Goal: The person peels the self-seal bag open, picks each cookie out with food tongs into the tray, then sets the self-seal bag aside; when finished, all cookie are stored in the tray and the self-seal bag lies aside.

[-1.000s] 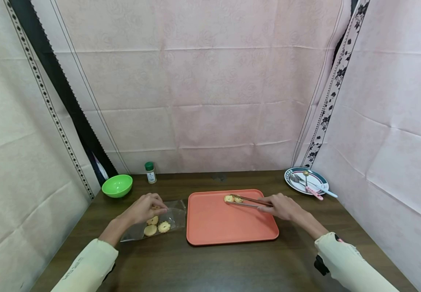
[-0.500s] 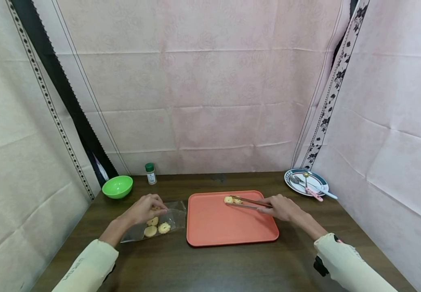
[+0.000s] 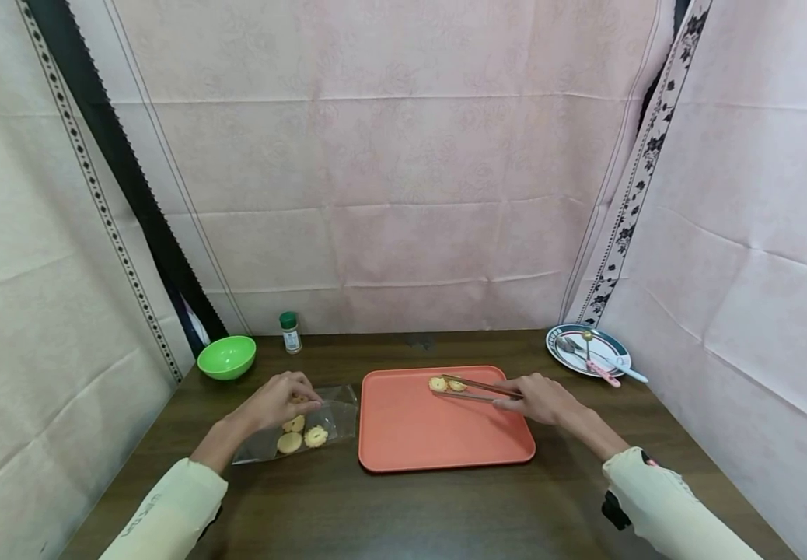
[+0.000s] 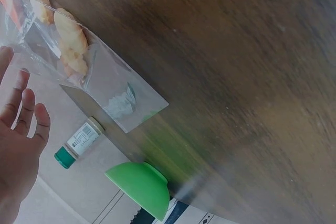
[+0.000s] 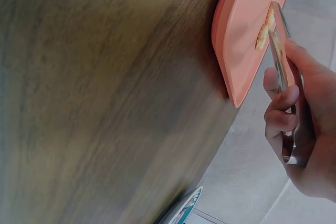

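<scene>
In the head view my left hand (image 3: pixel 281 400) pinches the upper film of a clear plastic bag (image 3: pixel 339 412) with several cookies (image 3: pixel 316 436) inside. The left wrist view also shows a small white packet (image 4: pixel 122 103) at the bag's end. My right hand (image 3: pixel 539 397) grips metal tongs (image 5: pixel 302 129), their tips over the orange tray (image 3: pixel 445 443). Two cookies (image 3: pixel 438 384) lie side by side on the tray near its back edge. The tongs' tips are at these cookies; whether they squeeze one I cannot tell.
At the back left stand a green bowl (image 3: pixel 226 358) and a small green-capped bottle (image 3: pixel 289 333). A rimmed plate (image 3: pixel 556 342) with a fork and other cutlery (image 3: pixel 602 373) sits at the back right. Cloth sheets (image 3: pixel 403 194) hang around the brown table (image 3: pixel 375 513).
</scene>
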Demonstrator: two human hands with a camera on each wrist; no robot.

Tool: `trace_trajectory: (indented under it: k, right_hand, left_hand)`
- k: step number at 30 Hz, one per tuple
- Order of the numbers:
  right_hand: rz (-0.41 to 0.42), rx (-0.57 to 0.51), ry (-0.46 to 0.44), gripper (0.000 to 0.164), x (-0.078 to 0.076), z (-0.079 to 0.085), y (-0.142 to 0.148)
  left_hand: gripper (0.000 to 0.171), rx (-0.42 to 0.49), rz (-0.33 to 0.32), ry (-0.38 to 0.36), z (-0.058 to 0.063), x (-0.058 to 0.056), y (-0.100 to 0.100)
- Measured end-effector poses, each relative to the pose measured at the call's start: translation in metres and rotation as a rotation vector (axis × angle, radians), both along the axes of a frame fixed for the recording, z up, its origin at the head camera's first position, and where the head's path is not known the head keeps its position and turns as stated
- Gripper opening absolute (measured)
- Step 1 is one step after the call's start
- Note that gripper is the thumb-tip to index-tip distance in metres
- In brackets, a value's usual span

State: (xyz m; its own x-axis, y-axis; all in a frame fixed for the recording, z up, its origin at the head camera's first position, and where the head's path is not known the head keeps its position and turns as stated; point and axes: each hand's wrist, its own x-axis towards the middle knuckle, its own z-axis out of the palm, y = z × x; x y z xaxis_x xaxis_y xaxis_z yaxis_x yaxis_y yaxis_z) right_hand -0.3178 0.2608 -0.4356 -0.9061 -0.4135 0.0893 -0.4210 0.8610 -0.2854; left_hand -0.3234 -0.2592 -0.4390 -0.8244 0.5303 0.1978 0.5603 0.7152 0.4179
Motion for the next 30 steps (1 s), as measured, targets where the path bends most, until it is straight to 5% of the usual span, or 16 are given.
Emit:
trace_trajectory:
  k: [13,22,30]
  right_hand:
    - [0.015,0.006,-0.011,0.053,0.001,0.002,-0.004]
    - [0.121,-0.009,0.075,0.042,0.001,0.011,-0.024]
    - [0.175,-0.007,0.054,0.042,0.003,0.015,-0.048]
  left_hand:
    - [0.015,-0.003,0.001,0.0,0.0,0.002,-0.001]
    - [0.014,-0.003,0.011,-0.007,0.0,0.001,-0.001]
    - [0.016,0.001,-0.013,0.011,-0.001,0.001,-0.001]
